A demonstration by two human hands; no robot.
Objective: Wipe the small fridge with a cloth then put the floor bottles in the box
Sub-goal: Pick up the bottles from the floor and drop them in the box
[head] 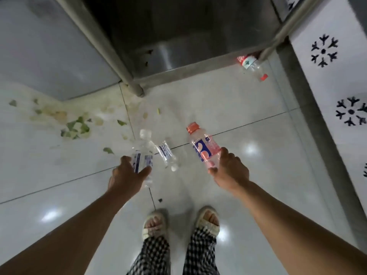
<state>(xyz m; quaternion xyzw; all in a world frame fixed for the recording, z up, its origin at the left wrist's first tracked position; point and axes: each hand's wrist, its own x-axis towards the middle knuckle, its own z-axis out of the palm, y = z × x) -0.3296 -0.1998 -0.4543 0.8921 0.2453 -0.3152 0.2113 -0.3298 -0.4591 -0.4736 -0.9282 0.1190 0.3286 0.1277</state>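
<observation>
Clear glossy plastic was seen in the bottles (204,149); the floor tiles (258,175) were glossy, the table frame (111,54) dull metal.

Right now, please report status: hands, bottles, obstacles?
Left hand grips clear bottle; right hand grips orange-capped bottle. Two bottles on floor: one between hands, red-labelled one by table leg. No box visible.

A clear bottle with a white cap and blue label (143,155) is tilting cap-away, the left hand (127,175) gripping its lower body. Just beside it another clear white-capped bottle (166,156) is lying flat on the white floor tiles. A pink bottle with an orange cap (202,145) is being gripped by the right hand (230,171). A red-capped bottle (252,65) is lying well apart beside the metal table leg (276,40)
</observation>
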